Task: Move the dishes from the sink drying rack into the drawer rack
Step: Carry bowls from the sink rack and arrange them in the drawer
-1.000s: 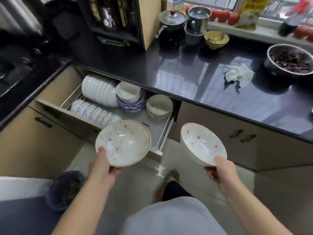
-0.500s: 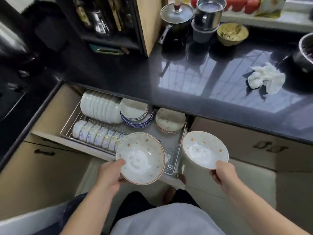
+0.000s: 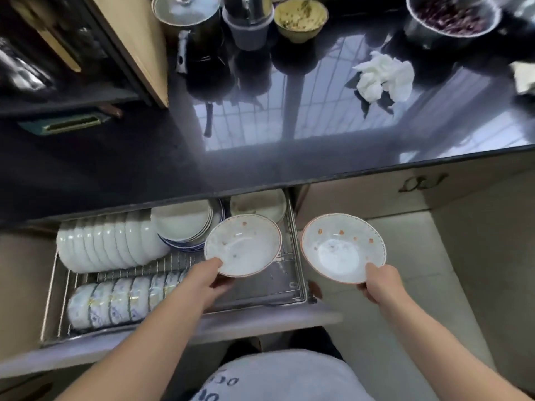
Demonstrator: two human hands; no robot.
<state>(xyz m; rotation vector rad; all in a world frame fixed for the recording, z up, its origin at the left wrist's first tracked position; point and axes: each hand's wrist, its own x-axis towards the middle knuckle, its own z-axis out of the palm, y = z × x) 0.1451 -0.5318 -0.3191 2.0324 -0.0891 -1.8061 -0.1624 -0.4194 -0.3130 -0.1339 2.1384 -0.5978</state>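
Left hand (image 3: 207, 280): gripping the near rim of a speckled bowl (image 3: 242, 245), thumb lying on the inner edge, fingers curling underneath.
Right hand (image 3: 381, 285): pinching a second bowl (image 3: 343, 248) at its near rim the same way, thumb on top, fingers tucked below.
Speckled bowl: round, shallow, glossy white ceramic with scattered orange dots and a thin reddish rim line; hanging over the right end of the drawer rack (image 3: 286, 290), not touching it.
Second bowl: same glaze and dotted pattern; sitting out past the drawer's right side, over the pale floor tiles.
Drawer rack: thin shiny metal wire, pulled out beneath the counter edge.
White bowls (image 3: 111, 246): smooth, standing on edge in a tight row.
Patterned cups (image 3: 115, 303): lying in a row along the front.
Countertop (image 3: 260, 140): dark polished stone, mirroring a window grid.
Crumpled cloth (image 3: 385, 76): white, soft, wrinkled.
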